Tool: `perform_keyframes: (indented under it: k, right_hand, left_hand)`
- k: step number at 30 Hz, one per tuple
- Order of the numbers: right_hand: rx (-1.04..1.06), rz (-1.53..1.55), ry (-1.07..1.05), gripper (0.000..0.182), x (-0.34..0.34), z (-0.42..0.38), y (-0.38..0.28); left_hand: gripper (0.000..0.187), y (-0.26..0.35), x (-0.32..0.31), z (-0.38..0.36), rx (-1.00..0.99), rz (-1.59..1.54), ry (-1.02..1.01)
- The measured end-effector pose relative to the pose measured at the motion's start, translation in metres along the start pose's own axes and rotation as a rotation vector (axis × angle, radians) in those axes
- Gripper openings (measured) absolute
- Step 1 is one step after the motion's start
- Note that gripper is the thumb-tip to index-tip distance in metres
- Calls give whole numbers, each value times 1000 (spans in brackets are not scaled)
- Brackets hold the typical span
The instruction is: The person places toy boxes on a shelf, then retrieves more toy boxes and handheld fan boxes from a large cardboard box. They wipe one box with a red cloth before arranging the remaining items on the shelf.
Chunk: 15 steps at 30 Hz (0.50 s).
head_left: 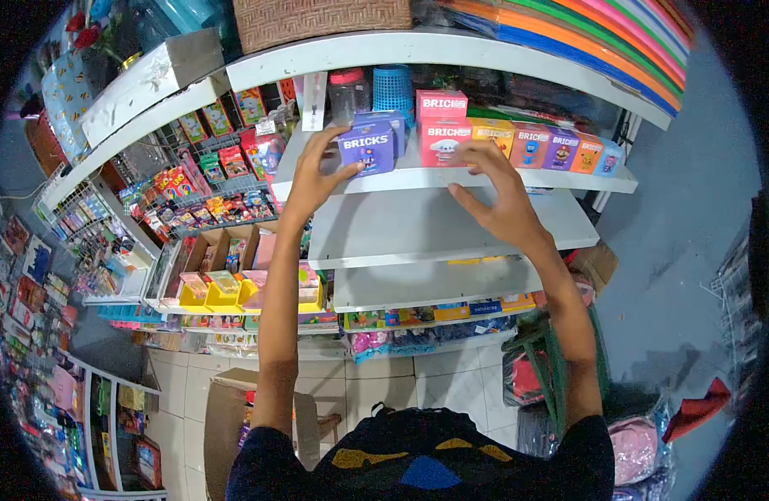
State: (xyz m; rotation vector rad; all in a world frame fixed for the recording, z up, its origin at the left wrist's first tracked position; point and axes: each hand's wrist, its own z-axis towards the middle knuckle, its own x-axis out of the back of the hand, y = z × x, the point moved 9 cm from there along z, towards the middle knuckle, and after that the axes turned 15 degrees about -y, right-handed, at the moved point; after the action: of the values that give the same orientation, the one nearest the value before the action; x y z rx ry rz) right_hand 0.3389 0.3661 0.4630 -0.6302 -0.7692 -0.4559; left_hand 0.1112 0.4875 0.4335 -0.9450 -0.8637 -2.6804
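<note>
My left hand (319, 174) grips a purple "BRICKS" box (367, 153) by its left side, thumb across the front and fingers at the top edge. Behind it stands another box of a similar purple-blue (396, 125). My right hand (499, 190) is open, thumb and fingers apart, and its fingertips overlap the lower right of a red-pink "BRICKS" box (443, 138). A second red-pink box (442, 103) shows above and behind that one. To the right, yellow (494, 132), salmon (530, 144), purple (561, 147) and orange (588, 154) boxes line the white shelf (418, 180).
Behind the boxes stand a blue basket (393, 90) and a red-lidded jar (347, 96). Lower grey shelves (451, 227) sit beneath. Yellow bins (221, 296) are at left, and an open cardboard box (227, 417) rests on the tiled floor. Colourful sheets (568, 46) are stacked overhead.
</note>
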Motion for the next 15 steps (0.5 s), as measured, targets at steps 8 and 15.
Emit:
perform_keyframes:
  k: [8, 15]
  right_hand:
    - [-203, 353, -128, 34, -12, -69, 26]
    - [-277, 587, -195, 35, -29, -127, 17]
  left_hand:
    - [102, -19, 10, 15, 7, 87, 22]
    - [117, -34, -24, 37, 97, -171, -258]
